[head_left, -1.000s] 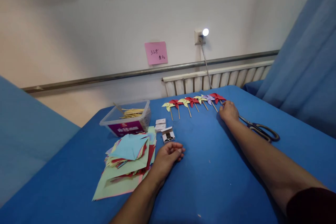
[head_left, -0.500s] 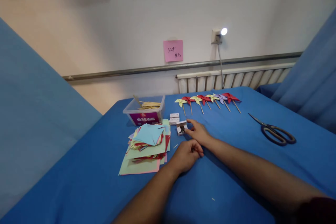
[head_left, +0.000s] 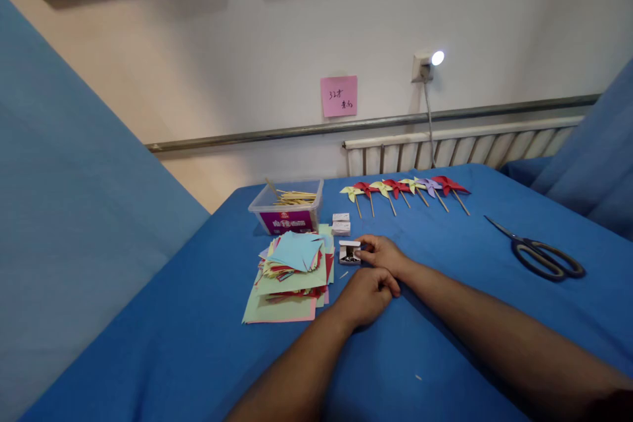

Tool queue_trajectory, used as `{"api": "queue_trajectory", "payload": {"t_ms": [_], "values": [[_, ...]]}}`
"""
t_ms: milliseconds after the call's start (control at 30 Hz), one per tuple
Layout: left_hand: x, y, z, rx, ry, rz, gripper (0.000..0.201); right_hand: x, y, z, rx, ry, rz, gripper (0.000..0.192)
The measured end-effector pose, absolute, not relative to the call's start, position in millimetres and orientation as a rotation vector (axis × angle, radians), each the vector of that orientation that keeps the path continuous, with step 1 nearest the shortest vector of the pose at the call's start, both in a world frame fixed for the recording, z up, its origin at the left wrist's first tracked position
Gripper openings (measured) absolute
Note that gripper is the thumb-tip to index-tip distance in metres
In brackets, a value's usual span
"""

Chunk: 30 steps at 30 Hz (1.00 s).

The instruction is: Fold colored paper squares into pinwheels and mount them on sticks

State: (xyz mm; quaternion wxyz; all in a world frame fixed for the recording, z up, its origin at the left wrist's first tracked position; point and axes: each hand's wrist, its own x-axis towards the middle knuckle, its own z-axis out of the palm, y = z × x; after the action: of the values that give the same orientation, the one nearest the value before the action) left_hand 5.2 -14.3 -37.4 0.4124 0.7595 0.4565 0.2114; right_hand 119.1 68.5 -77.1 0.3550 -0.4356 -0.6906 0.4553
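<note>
Just right of the paper stack (head_left: 295, 252), my right hand (head_left: 384, 255) pinches a small open box (head_left: 349, 253), best kept level; my left hand (head_left: 366, 294), also right of it, curls, contents impossible to tell.

The right hand (head_left: 383, 254) touches a small open box (head_left: 349, 262).

A little white cardboard box (head_left: 349, 262) sits open on the blue-covered table, flat on its base, with its pale flap at the far side. Inside I can see a cluster of small, dark, shiny pieces (head_left: 352, 255), too tiny to make out one by one; the box lies just right of the stacked coloured paper (head_left: 295, 252).
</note>
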Motion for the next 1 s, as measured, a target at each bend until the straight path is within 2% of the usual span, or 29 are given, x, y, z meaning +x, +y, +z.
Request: {"api": "queue_trajectory", "payload": {"t_ms": [167,333,533,700,867,1000], "values": [[5.1,-13.7,-35.3,1.943,1.141,0.55,0.029,120.4,69.3,-74.8,-1.083,-1.546,1.251,0.031],[6.6,-12.0,-31.8,1.936,1.14,0.597,0.025,123.1,66.3,-72.3,-1.123,-1.259,1.223,0.022],[-0.5,-18.2,-7.8,2.167,1.207,0.744,0.021,125.8,21.4,-73.5,-1.129,-0.964,1.291,0.021],[-36.0,-9.2,29.6,2.232,1.787,0.938,0.027,124.4,2.3,-62.9,-1.099,-0.984,1.397,0.019],[-77.2,9.3,35.6,2.17,2.385,0.595,0.045,126.1,10.5,-55.5,-1.089,-1.077,1.369,0.018],[-85.4,12.1,26.9,2.133,2.451,0.357,0.051,128.9,14.9,-57.2,-1.068,-1.118,1.382,0.016]]}}
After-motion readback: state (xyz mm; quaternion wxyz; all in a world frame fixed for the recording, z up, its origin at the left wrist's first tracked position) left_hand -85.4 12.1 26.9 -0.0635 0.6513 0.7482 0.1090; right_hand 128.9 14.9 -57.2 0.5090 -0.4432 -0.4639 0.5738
